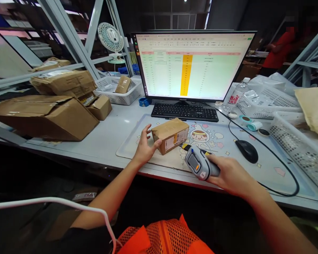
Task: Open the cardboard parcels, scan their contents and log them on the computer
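On the desk mat, a small brown cardboard box (172, 129) has a printed label on its near side. My left hand (146, 148) holds the box at its left end, the thumb at the near corner and the other fingers raised along the end. In my right hand (228, 173) is a grey handheld barcode scanner (197, 164) with yellow and black parts, its front close to the label. The fingers wrap round its handle, partly hidden from view.
Behind the box stand a black keyboard (184, 113) and a monitor (196, 67) showing a spreadsheet. A mouse (247, 151) and a looping black cable lie at right, beside white baskets (302, 141). Larger cartons (45, 113) are stacked at left, near a small fan (110, 37).
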The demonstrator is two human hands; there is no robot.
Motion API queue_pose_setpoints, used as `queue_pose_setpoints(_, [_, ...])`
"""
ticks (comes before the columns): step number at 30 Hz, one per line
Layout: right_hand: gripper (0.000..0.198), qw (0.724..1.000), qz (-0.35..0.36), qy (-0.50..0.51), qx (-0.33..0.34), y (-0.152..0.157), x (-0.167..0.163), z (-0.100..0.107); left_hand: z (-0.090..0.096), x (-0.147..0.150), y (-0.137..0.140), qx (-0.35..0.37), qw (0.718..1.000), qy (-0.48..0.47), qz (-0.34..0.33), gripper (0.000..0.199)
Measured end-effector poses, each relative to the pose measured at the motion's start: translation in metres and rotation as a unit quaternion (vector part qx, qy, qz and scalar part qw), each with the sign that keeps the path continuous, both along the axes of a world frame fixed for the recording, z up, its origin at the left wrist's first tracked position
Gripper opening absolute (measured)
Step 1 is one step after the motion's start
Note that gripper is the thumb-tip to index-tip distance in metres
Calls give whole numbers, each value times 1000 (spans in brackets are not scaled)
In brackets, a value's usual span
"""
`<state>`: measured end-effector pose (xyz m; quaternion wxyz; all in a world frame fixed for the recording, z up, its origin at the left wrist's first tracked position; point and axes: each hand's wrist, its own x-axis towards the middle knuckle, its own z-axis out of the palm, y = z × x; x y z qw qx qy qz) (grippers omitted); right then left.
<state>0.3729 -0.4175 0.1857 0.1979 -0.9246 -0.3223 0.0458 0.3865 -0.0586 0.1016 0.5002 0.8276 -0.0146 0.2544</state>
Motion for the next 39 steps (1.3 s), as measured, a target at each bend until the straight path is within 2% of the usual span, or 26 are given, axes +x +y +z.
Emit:
queue_pose_setpoints(3, [27,999,7,-13,-44,10,-5,7,-13,4,-6,-45,999,5,-19,112])
queue_pose_setpoints(5, [28,999,6,-26,-48,14,-1,5,-19,4,-13,-69,997,29,-18,132])
queue_pose_setpoints(7, [29,998,-10,-45,-46,14,11,-1,-19,3,-16,-83,994,71,-19,142])
queue_pose_setpoints(11, [35,990,-109,-71,-56,4,52,-20,-6,1,2,-70,988,133,-36,135])
queue_pose_setpoints(15, [45,963,-231,-74,-114,-6,95,-41,5,-3,52,-40,986,138,-86,131])
queue_pose_setpoints(18, [54,950,-275,-52,-141,-10,111,-60,-1,-7,83,-39,984,140,-101,124])
queue_pose_setpoints(21, [63,941,-291,-37,-170,-12,117,-70,-12,-8,94,-47,984,141,-95,123])
queue_pose_setpoints(23, [66,938,-289,-25,-190,-14,123,-62,-17,-7,93,-44,984,138,-106,123])
queue_pose_setpoints(26, [65,936,-289,-58,-193,-11,141,-28,-20,-4,88,-42,984,127,-118,122])
queue_pose_setpoints(29, [56,944,-259,-119,-163,8,171,9,-20,-2,86,-42,987,119,-102,116])
queue_pose_setpoints(31, [51,953,-233,-105,-160,28,197,21,-19,-1,86,-37,988,116,-90,113])
queue_pose_setpoints(35, [42,963,-197,-41,-178,61,245,12,-16,-3,87,-16,988,137,-73,109])
queue_pose_setpoints(39, [45,955,-236,-39,-179,72,271,-8,-14,-4,88,-7,987,147,-67,111])
